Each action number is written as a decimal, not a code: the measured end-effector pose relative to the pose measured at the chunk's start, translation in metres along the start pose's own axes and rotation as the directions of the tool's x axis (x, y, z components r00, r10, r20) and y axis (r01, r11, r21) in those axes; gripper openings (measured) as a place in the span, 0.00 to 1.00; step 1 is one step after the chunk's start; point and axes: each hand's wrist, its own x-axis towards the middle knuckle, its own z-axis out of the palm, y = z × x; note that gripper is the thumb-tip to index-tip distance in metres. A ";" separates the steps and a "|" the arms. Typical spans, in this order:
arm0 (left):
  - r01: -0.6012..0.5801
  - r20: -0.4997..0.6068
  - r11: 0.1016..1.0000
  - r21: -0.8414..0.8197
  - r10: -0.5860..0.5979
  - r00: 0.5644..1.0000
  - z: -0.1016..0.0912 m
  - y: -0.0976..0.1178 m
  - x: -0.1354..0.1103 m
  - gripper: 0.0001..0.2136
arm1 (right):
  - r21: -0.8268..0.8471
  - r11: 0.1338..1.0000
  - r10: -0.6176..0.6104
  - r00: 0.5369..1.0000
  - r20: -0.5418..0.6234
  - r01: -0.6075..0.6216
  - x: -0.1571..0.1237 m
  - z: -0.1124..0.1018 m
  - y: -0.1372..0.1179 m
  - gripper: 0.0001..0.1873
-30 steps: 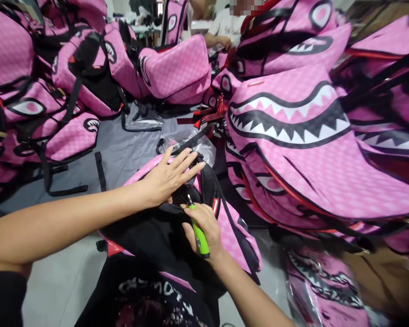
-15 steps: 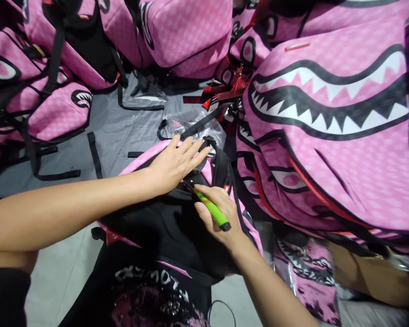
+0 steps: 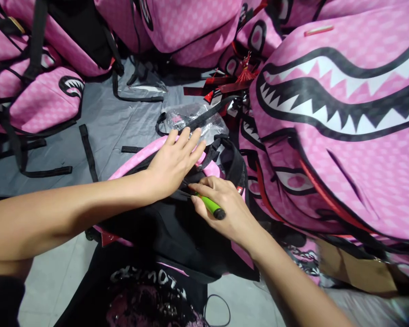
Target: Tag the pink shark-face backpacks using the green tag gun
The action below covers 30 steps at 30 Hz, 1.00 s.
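A black and pink backpack [image 3: 163,222] lies across my lap and the edge of the grey surface, its black panel facing up. My left hand [image 3: 175,161] rests flat on its upper part, fingers stretched out near the pink edge and black straps. Beside it, my right hand [image 3: 221,202] is closed around a slim green-handled tool [image 3: 209,206] with a black end. The tool's working tip points toward the panel just below my left palm and is mostly hidden. A black shoulder strap [image 3: 236,161] curves up beyond my right hand.
Pink shark-mouth backpacks [image 3: 354,113] are piled on the right, with others [image 3: 191,27] along the back. A pink pouch [image 3: 47,100] lies at left. A clear plastic bag [image 3: 201,118] and red tags [image 3: 221,86] lie ahead. Cardboard [image 3: 357,268] shows lower right.
My right hand has turned and closed further over the green tool, so less of its handle shows. My left hand stays pressed on the backpack. The view has shifted slightly.
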 end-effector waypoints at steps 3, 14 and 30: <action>-0.002 -0.003 1.000 0.004 0.002 1.000 0.002 0.000 0.001 0.31 | 0.092 0.996 -0.013 0.999 -0.050 0.018 -0.004 0.004 0.006 0.12; -0.169 -0.125 0.979 0.115 0.183 0.975 0.009 0.001 0.010 0.31 | 0.204 0.979 -0.003 0.998 -0.064 0.016 -0.002 -0.001 0.010 0.05; -0.116 -0.081 0.991 0.065 0.121 0.989 0.007 0.005 0.017 0.29 | 0.286 0.958 -0.002 0.999 0.033 -0.008 0.009 -0.012 0.015 0.10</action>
